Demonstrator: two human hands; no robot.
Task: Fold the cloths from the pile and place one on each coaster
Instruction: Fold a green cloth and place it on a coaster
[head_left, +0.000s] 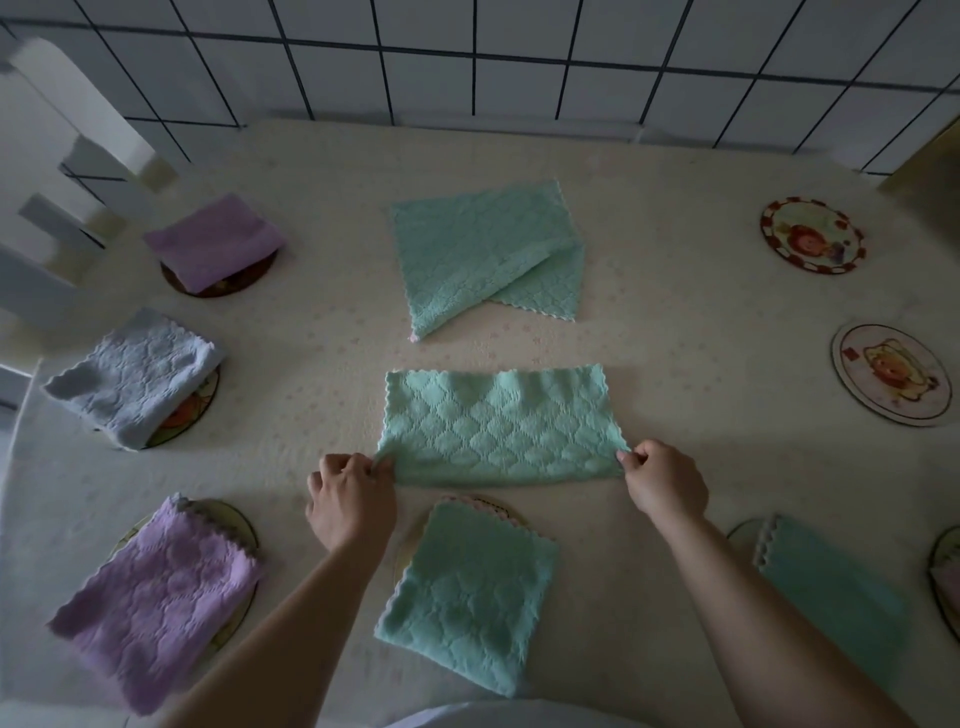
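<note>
The left hand (349, 493) pinches the near left corner of a green cloth (496, 426), and the right hand (662, 483) pinches its near right corner. Both reach forward with bare forearms, knuckles up, fingers curled around the edge. The cloth lies folded in half as a wide strip on the table (675, 312), stretched flat between the two hands.

Just nearer than the hands, a folded green square (467, 587) covers a coaster whose rim barely shows. Beyond the held cloth, the remaining green cloth (483, 260) lies loose with one corner turned over.

On the left, three coasters carry folded cloths: a purple one (156, 597) nearest, a blue-grey one (135, 376) in the middle, and another purple one (213, 241) farthest. On the right, a folded teal cloth (826, 587) sits on a near coaster, and two bare coasters lie farther off, one with a red rim (811, 235) and one pale (891, 374). A tiled wall (519, 52) backs the table.
</note>
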